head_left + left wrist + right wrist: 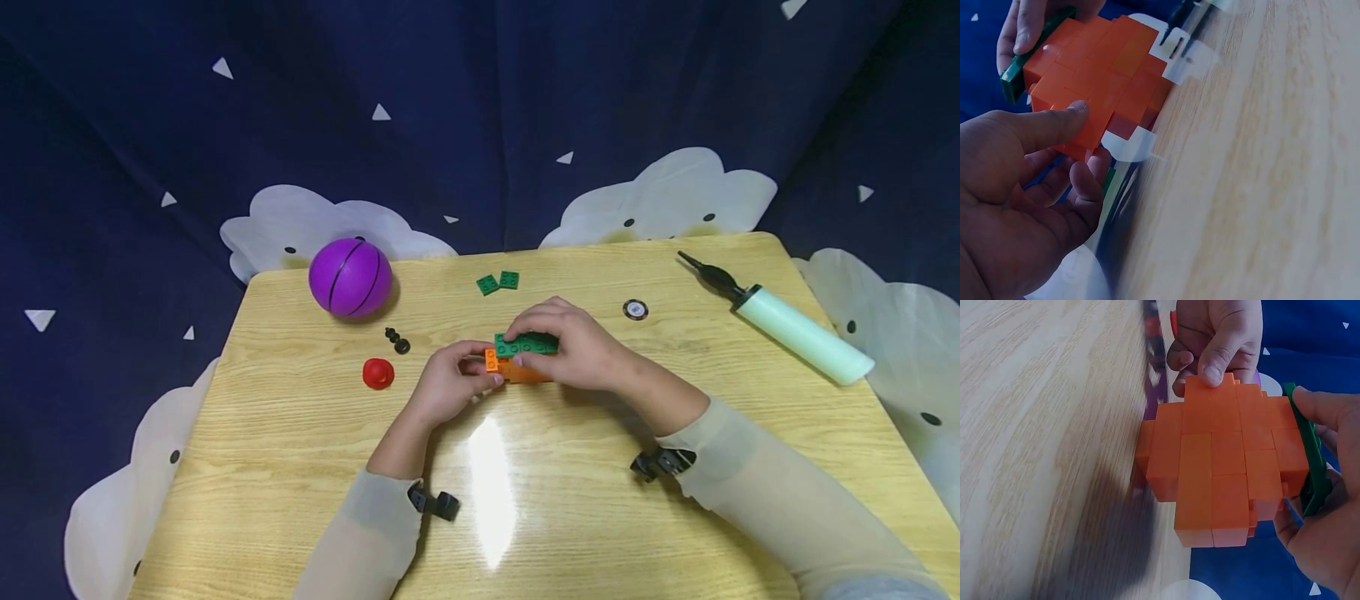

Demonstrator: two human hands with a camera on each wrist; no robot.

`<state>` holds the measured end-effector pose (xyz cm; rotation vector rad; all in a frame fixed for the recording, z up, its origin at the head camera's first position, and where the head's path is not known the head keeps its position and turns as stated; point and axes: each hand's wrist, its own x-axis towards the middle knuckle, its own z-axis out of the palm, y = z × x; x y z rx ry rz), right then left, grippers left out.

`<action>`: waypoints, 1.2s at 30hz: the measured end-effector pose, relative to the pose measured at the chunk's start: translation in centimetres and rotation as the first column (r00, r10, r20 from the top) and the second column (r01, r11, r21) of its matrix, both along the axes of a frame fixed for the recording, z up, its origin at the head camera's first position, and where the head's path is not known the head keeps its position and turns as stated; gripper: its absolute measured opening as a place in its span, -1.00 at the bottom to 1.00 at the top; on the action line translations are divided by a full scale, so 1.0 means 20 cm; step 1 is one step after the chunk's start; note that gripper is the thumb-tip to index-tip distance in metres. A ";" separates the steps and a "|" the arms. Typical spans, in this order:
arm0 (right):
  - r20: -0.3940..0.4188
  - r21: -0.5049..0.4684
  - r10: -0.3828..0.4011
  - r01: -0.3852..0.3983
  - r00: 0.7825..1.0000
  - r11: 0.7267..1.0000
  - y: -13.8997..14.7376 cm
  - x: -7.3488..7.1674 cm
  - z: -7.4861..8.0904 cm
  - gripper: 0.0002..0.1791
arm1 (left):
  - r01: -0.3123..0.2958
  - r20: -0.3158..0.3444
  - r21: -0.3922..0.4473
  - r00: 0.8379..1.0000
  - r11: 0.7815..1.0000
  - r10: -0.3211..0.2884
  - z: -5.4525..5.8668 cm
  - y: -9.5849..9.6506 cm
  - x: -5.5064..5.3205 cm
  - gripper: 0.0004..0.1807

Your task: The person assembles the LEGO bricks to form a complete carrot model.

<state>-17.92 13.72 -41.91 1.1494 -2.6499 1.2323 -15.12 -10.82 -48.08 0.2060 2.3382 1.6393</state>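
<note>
An orange block build [1213,456] of several stacked toy bricks stands upright at the middle of the table. Along its top lies a long green brick plate [516,345], tilted a little in the right wrist view. My left hand [448,382] pinches the left end of the orange build, its thumb on the near face. With thumb and fingers my right hand [573,346] grips the green plate at the build's top. Whether the plate is pressed fully onto the studs, I cannot tell. Two small green bricks [488,285] lie behind the build.
A purple ball [350,277] sits at the back left. Nearer are a black chess piece [397,341] and a small red hat [378,373]. Toward the right lie a round chip [635,310] and a mint-green hand pump [802,333] by the table's edge.
</note>
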 end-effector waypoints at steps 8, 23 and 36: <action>0.058 -0.064 -0.007 0.011 0.998 0.998 0.03 -0.01 0.00 -0.68 | -0.005 -0.003 -0.017 1.000 1.000 0.005 0.00 0.00 0.00 -0.48; 0.381 -0.029 -0.213 0.241 0.900 0.970 0.08 -0.16 0.03 -0.66 | -0.011 0.012 -0.011 1.000 1.000 0.011 0.01 0.00 -0.01 -0.45; 0.415 0.024 -0.275 0.292 0.867 0.956 0.09 -0.31 -0.07 -0.59 | -0.014 0.017 -0.012 1.000 1.000 0.014 -0.01 0.00 0.00 -0.45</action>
